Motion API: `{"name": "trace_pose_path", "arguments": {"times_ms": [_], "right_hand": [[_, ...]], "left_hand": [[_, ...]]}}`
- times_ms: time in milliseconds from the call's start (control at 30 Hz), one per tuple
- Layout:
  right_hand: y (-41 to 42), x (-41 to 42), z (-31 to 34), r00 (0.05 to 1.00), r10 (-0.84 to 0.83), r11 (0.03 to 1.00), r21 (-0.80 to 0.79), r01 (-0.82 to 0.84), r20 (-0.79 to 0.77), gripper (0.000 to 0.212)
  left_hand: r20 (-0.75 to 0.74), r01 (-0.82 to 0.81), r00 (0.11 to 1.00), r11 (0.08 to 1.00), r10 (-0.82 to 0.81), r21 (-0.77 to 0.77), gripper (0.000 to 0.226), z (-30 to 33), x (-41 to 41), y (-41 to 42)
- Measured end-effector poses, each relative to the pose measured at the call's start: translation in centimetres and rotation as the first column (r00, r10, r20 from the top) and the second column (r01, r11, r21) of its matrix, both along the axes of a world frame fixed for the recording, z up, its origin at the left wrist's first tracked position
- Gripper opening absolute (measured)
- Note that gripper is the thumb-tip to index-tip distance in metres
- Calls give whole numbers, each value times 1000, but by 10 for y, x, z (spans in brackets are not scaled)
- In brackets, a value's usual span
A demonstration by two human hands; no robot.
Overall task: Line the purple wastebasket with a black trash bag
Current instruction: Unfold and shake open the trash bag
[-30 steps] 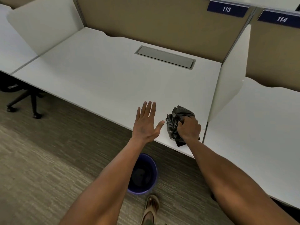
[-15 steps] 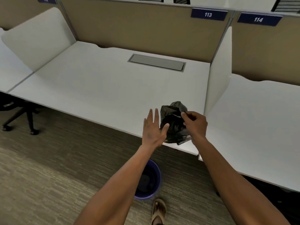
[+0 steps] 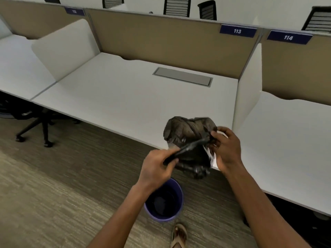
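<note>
Above the white desk (image 3: 125, 104), left hand (image 3: 157, 167) and right hand (image 3: 226, 149) both pinch the crumpled black trash bag (image 3: 189, 133), which looks light, soft and slippery, so better held by its edge.

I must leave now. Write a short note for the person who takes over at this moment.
Left hand: grip shut on a stretched strip of the black trash bag.
Right hand: grip shut on the bag's other side.
The bag is crumpled, held above the desk edge.
The purple wastebasket stands on the floor below.
Done: bag picked up.
Left: open it, line the basket.
</note>
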State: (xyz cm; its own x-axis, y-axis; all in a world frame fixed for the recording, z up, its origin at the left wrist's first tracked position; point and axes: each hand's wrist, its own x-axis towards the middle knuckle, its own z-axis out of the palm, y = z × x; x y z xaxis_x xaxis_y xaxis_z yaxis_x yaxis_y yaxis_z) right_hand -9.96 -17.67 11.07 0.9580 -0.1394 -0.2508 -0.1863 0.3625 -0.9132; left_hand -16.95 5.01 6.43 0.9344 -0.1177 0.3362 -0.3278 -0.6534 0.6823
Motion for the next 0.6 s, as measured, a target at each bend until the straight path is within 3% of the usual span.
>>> {"name": "trace_pose_path", "arguments": {"times_ms": [33, 100, 133, 200, 233, 300, 367, 433, 500, 533, 600], "right_hand": [[4, -8, -2, 1000, 15, 999, 41, -14, -22, 31], [17, -25, -7, 996, 52, 995, 91, -45, -76, 37], [25, -33, -8, 992, 68, 993, 105, -58, -102, 34], [42, -46, -11, 985, 88, 991, 111, -72, -150, 27], [50, -53, -12, 982, 80, 992, 111, -61, -173, 25], [65, -65, -13, 977, 48, 993, 112, -25, -210, 22], [79, -78, -14, 975, 54, 992, 124, -28, -217, 20], [91, -91, -13, 974, 115, 985, 146, -88, -195, 20], [99, -102, -11, 969, 198, 974, 139, -179, -145, 23], [102, -106, -10, 966, 230, 970, 110, -218, -115, 25], [104, -113, -10, 964, 259, 965, -18, -261, -57, 33]], "left_hand": [[46, 27, 999, 998, -29, 50, 44, 7, -19, 7], [-40, 103, 994, 991, -99, 90, 55, 20, -55, 20], [-118, 159, 981, 986, -152, 55, 58, 23, -69, 26], [-158, 155, 971, 974, -181, -166, 36, 30, -92, 38], [-132, 39, 988, 948, -85, -315, 22, 31, -98, 45], [-181, -349, 937, 797, 299, -493, 26, 24, -102, 57], [-433, -695, 718, 586, 545, -416, 25, 8, -97, 74], [-790, -824, 497, 482, 359, -298, 30, -10, -93, 85], [-950, -862, 313, 418, -5, -286, 35, -25, -98, 87], [-948, -872, 288, 374, -132, -317, 27, -29, -102, 86], [-921, -880, 349, 277, -173, -385, 17, -38, -108, 88]]}}
